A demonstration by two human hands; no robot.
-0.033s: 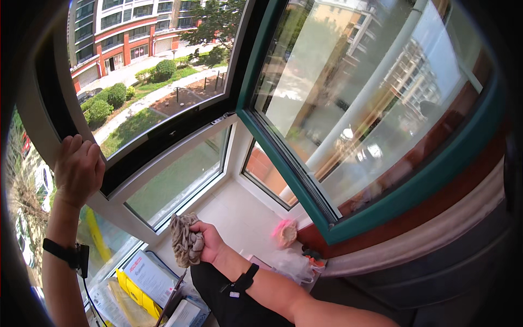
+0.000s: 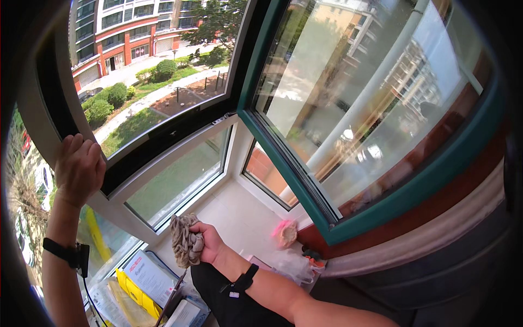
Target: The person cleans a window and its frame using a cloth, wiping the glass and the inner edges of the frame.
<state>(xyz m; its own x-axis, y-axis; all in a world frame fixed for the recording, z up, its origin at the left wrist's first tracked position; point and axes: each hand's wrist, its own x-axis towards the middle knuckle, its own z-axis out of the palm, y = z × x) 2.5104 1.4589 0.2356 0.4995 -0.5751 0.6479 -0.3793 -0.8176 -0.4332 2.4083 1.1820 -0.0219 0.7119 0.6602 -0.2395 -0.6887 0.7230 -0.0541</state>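
Note:
My left hand (image 2: 80, 168) is closed over the upright part of the white window frame (image 2: 50, 140), its fingers curled into the dark channel. A black band with a small device sits on that wrist. In front of my body, my right hand (image 2: 211, 244) grips a bunched grey-beige cloth (image 2: 185, 240). This cloth is crumpled and held clear of the lower glass pane (image 2: 177, 177). Part of it is hidden inside my fist. The right wrist also wears a black band.
A green-framed window sash (image 2: 289, 174) juts inward on the right. Boxes and a yellow package (image 2: 137, 293) stand at the lower left. On the pale floor (image 2: 229, 210) lie a pink-and-tan bundle (image 2: 285, 233) and a clear plastic bag (image 2: 289, 264).

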